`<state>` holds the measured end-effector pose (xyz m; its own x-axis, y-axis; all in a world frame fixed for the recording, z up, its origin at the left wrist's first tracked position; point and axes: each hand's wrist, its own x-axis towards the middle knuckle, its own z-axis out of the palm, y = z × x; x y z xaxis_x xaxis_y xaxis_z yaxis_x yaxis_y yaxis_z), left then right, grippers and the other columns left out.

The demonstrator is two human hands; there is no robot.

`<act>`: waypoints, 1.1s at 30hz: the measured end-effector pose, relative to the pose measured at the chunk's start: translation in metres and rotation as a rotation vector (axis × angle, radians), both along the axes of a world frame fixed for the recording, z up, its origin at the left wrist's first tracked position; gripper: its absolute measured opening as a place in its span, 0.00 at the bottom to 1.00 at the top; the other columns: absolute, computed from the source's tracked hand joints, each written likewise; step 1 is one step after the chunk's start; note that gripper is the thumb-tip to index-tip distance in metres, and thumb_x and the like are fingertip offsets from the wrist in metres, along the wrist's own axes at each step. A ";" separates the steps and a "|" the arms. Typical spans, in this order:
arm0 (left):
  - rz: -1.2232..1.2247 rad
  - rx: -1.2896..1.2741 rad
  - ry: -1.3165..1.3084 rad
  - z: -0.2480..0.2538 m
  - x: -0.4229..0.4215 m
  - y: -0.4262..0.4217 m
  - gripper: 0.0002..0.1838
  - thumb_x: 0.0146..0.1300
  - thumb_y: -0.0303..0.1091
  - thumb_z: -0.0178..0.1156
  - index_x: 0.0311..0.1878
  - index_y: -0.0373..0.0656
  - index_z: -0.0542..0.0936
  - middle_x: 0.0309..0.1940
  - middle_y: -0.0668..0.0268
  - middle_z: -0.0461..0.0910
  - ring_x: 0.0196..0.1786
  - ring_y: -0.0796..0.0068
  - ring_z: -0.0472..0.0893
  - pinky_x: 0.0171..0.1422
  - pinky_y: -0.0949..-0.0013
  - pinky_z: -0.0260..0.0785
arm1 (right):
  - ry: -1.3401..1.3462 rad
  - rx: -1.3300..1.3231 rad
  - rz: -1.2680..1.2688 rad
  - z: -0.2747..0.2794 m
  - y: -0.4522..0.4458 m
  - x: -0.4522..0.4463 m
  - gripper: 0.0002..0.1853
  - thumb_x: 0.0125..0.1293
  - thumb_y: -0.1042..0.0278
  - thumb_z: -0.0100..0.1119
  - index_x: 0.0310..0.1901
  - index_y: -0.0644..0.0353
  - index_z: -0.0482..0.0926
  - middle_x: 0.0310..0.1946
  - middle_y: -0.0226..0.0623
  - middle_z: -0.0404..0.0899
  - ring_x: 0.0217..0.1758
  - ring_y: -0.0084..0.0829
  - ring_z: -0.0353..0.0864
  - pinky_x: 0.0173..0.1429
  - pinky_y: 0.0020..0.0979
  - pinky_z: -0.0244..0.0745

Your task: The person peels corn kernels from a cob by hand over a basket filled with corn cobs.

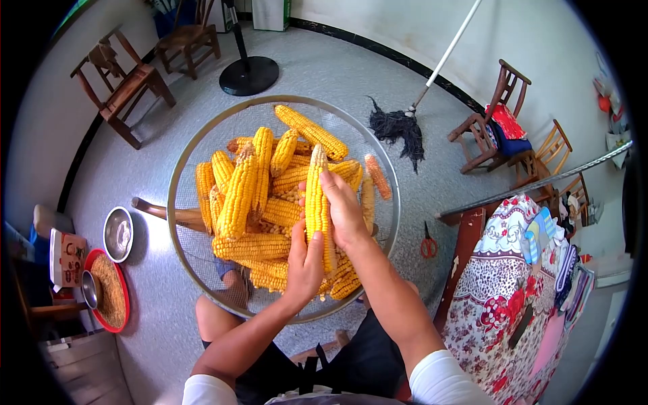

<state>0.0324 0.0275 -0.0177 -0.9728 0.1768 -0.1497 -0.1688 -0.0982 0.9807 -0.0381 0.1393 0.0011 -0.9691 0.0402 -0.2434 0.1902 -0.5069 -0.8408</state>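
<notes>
An ear of yellow corn [316, 196] is held nearly upright between my two hands, its pale tip pointing away from me. My right hand [345, 212] wraps its upper right side, thumb near the tip. Lower down, my left hand [305, 266] grips the ear's left side near its base. Beneath them a round mesh sieve with a metal rim [177, 233] carries a heap of corn ears [237, 196] and some loose kernels. A bare reddish cob [378, 177] lies at the sieve's right side, beside a paler stripped cob [368, 202].
A wooden piece [152, 208] sticks out under the sieve's left side. Further left are a metal bowl [119, 234] and a red basin [123, 317] of grain. Red-handled scissors [428, 247] lie on the floor at right, near a flower-patterned bed [493, 283]. A mop [405, 128] stands behind.
</notes>
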 end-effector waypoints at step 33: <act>0.101 -0.081 0.150 -0.002 -0.009 -0.004 0.20 0.80 0.39 0.42 0.65 0.34 0.67 0.45 0.65 0.72 0.44 0.80 0.69 0.49 0.73 0.64 | 0.162 0.367 -0.070 -0.014 -0.019 0.004 0.26 0.82 0.57 0.40 0.72 0.67 0.65 0.45 0.40 0.82 0.41 0.25 0.82 0.45 0.27 0.79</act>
